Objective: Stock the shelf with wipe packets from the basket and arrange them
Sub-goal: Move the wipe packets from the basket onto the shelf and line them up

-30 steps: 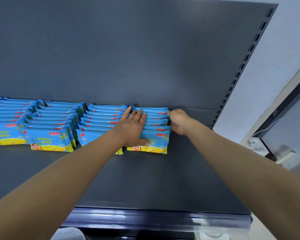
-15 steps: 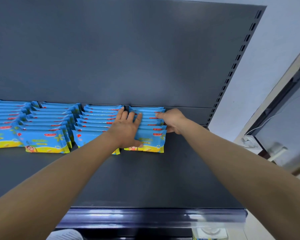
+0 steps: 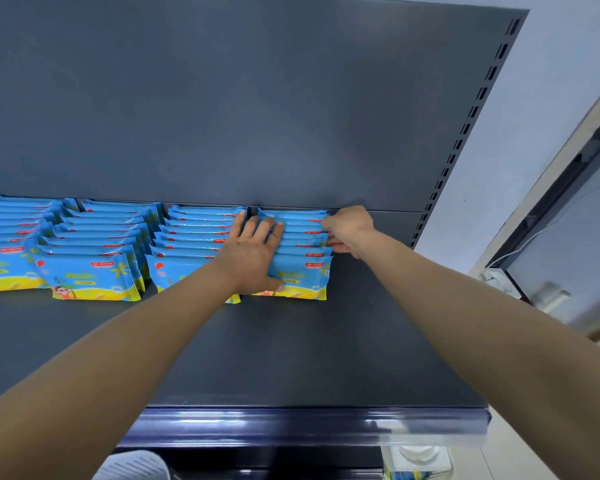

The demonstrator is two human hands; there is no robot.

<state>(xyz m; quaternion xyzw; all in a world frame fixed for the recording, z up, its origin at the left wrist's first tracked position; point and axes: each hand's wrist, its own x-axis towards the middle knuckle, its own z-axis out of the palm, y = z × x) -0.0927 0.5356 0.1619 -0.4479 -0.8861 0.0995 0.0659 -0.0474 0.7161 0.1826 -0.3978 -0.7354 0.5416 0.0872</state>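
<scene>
Head view: crosswise packets [image 3: 302,270] beneath flat left fingers [image 3: 257,230], in pinch of right fingers [image 3: 332,224].

Shelf [image 3: 291,358] was left bare in front and right of the rightmost packet row [image 3: 303,271]; behind, passage was barred by the back panel [image 3: 257,116].

The blue-and-yellow wipe packets [image 3: 298,275] in front of you are thin plastic film: glossy, slightly wrinkled, catching streaks of light along their tops, with crimped, ridged seals at the side ends. They lie on a dark grey shelf deck [image 3: 291,358] that looks like painted metal, matt and smooth. You see the same flat, dull finish on the dark grey back panel [image 3: 257,98] and on the slotted grey metal upright [image 3: 465,126]. The dark blue front-edge strip [image 3: 291,424] is shiny plastic and throws bright reflections. The pale wall [image 3: 551,81] looks matt and painted.
</scene>
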